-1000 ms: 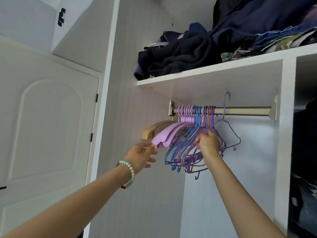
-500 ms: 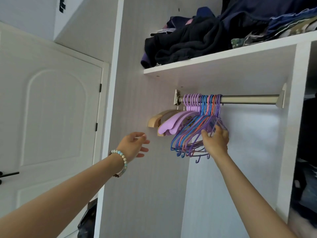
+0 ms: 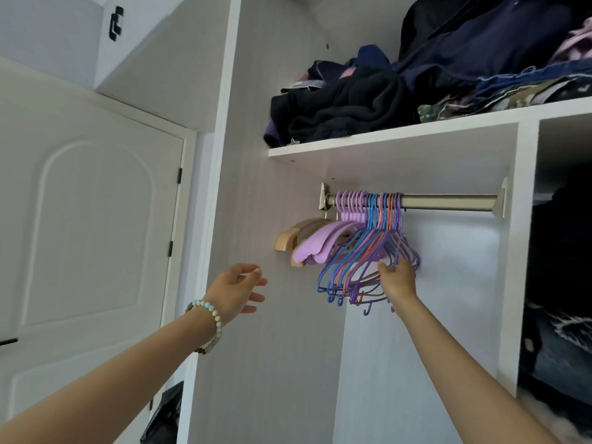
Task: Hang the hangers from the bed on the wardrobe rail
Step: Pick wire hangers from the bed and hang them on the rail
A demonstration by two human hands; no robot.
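While both arms are raised toward the open wardrobe, the hangers (image 3: 362, 251) are seen already hooked on the rail (image 3: 448, 201), packed together at its left end, at about 1 o'clock from the middle of the view. Thin hangers in blue, purple and orange are hung on the right side of the bunch and thick lilac ones on its left side. A wooden hanger (image 3: 288, 240) is hung at the far left, close to the side wall of the wardrobe.

The right hand (image 3: 397, 278) is placed at 5 o'clock of the bunch. Its fingers are curled round the lower bars of the thin hangers, and these are gripped. The left hand (image 3: 237, 291) is held in the air at 8 o'clock of the bunch, well apart from it. Its fingers are spread loosely and nothing is held in them. A bead bracelet (image 3: 208, 318) is worn on the left wrist.

Above the rail, at 12 o'clock, a white shelf (image 3: 384, 139) is loaded with a pile of dark clothes (image 3: 352, 100). A white door (image 3: 89, 235) is seen at 9 o'clock.
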